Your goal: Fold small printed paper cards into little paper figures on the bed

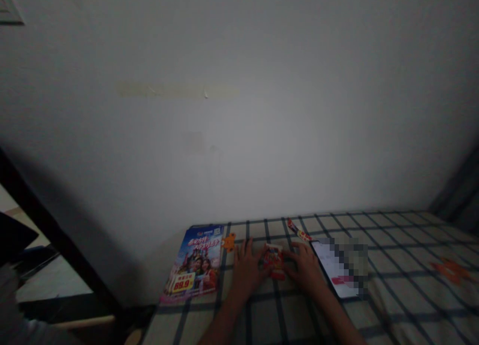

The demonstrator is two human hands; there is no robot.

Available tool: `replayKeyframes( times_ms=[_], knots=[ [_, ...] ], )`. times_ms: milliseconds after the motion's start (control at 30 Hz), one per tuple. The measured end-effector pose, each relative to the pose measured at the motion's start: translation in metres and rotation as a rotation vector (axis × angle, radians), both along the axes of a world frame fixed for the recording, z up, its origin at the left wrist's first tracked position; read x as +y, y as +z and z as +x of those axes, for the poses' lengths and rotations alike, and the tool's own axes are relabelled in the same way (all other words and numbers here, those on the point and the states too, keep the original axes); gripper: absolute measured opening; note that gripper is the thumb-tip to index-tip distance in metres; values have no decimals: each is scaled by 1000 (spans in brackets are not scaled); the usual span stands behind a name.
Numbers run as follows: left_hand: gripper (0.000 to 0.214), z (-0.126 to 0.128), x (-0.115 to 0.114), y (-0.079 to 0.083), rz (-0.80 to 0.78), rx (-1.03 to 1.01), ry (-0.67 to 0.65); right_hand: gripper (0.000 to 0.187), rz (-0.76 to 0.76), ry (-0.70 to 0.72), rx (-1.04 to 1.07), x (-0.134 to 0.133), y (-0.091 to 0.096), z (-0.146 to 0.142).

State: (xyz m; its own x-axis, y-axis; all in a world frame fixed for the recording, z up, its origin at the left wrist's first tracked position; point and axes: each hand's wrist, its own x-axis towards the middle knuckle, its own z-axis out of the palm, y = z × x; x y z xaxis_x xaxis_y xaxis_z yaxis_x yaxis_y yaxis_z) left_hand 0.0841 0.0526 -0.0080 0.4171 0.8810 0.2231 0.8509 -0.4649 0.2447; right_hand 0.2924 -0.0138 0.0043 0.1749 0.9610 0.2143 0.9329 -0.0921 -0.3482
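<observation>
A small, mostly red printed packet [274,259] lies on the checked cloth between my two hands, its top edge pale. My left hand [247,266] is at its left side, with thumb and index finger on the edge and the other fingers spread on the cloth. From the right side, the thumb and index finger of my right hand [304,266] hold the opposite edge. What is inside the packet does not show.
Left of my hands lies a printed leaflet [198,260]. A phone [335,267] with a lit screen, partly pixelated, is close to my right forearm. Beyond it lies a narrow red wrapper [299,231]. The checked cloth [396,245] meets a wall [284,135]; a dark post [56,235] slants at left.
</observation>
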Motion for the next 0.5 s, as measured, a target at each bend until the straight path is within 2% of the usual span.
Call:
replayKeyframes(
  times_ms=[267, 500],
  knots=[
    [68, 0, 1, 0, -5, -5, -6, 51, -44, 35, 1, -11, -1, 0],
    [67, 0, -2, 6, -6, 19, 7, 54, 52, 82, 21, -17, -8, 2]
  ],
)
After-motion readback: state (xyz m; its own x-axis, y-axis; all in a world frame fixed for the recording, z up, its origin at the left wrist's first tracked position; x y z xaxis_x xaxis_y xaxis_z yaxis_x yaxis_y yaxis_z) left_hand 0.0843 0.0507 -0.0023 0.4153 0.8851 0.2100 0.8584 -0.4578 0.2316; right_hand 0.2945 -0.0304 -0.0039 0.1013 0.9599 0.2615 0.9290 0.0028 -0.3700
